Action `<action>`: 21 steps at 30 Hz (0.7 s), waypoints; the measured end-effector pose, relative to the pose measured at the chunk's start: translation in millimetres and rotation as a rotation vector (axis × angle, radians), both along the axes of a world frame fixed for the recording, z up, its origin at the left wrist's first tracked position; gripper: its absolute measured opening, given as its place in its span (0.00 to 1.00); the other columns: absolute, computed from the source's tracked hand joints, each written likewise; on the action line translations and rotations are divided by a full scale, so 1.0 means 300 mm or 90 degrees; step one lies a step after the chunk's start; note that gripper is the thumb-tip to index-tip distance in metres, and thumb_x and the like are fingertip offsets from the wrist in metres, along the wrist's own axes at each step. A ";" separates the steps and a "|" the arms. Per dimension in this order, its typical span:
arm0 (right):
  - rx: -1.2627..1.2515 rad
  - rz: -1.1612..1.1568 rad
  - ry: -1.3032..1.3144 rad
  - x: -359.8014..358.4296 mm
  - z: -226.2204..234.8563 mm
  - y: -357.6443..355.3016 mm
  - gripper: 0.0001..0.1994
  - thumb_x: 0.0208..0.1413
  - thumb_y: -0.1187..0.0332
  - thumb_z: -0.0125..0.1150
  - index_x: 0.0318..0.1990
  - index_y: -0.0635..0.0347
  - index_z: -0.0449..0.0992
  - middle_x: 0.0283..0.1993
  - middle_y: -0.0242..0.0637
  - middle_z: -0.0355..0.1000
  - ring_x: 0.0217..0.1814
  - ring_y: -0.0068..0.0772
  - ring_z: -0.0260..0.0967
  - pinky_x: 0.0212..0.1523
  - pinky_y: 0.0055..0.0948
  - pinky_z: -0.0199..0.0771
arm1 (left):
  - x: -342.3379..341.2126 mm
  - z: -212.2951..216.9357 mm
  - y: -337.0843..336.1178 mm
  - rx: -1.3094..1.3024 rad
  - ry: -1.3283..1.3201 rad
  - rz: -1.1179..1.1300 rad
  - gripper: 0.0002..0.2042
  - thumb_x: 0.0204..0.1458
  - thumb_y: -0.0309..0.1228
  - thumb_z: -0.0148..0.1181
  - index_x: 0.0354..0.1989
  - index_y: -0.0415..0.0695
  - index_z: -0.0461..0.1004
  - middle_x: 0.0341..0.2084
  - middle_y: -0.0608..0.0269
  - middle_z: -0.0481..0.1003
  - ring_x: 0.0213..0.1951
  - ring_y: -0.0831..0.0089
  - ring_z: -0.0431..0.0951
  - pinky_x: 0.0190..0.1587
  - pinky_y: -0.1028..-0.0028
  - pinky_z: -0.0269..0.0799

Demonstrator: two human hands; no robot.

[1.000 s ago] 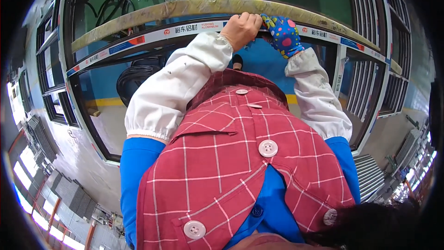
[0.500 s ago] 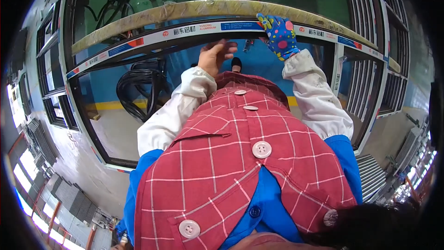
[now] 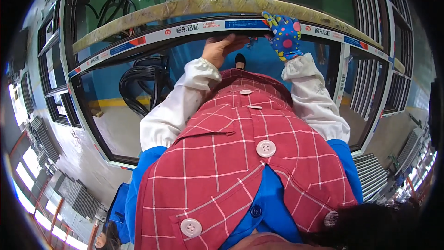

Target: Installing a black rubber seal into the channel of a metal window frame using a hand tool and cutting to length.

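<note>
A large dark window frame, its rail covered with printed white film, lies across in front of me. My right hand, in a blue glove with coloured dots, is wrapped over the rail right of centre, thumb on the near side. My bare left hand is at the rail's near inner edge, left of the glove. Its fingers stretch rightward beneath the edge, and their tips are partly hidden. I cannot make out anything held in it. A coil of black rubber strip hangs inside the frame, left of my left hand.
A padded beam wrapped in film runs along the rail's far side. More dark frames stand at the left, and metal profiles show at the right. A person in blue is at the lower left. My shoe shows below the frame.
My left hand has moved up to the rail's inner edge, from hanging loose just short of it. My right hand stays on the rail. The person at the lower left shows more.
</note>
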State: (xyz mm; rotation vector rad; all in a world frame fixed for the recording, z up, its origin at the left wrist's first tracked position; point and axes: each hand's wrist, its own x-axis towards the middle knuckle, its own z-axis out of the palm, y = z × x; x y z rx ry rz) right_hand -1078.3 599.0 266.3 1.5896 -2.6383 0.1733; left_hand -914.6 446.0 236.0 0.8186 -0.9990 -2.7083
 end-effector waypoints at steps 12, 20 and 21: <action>-0.214 0.115 -0.045 0.043 -0.031 -0.060 0.25 0.44 0.59 0.61 0.54 0.48 0.71 0.41 0.34 0.72 0.42 0.38 0.68 0.43 0.36 0.66 | -0.006 -0.048 0.089 0.107 0.060 0.104 0.14 0.56 0.23 0.50 0.49 0.31 0.65 0.42 0.40 0.73 0.45 0.49 0.75 0.49 0.58 0.75; -0.180 0.131 0.009 0.123 -0.032 -0.134 0.24 0.45 0.60 0.60 0.54 0.50 0.71 0.41 0.36 0.72 0.44 0.40 0.67 0.44 0.37 0.65 | 0.039 -0.052 0.020 0.080 0.029 0.078 0.13 0.51 0.19 0.55 0.46 0.32 0.68 0.38 0.47 0.74 0.41 0.53 0.77 0.49 0.56 0.74; -0.171 0.105 0.007 0.133 -0.034 -0.140 0.24 0.45 0.60 0.61 0.53 0.50 0.71 0.41 0.36 0.72 0.44 0.39 0.67 0.44 0.37 0.65 | 0.079 -0.038 -0.012 0.030 -0.021 0.172 0.14 0.50 0.18 0.54 0.46 0.32 0.68 0.39 0.48 0.74 0.41 0.53 0.77 0.49 0.56 0.74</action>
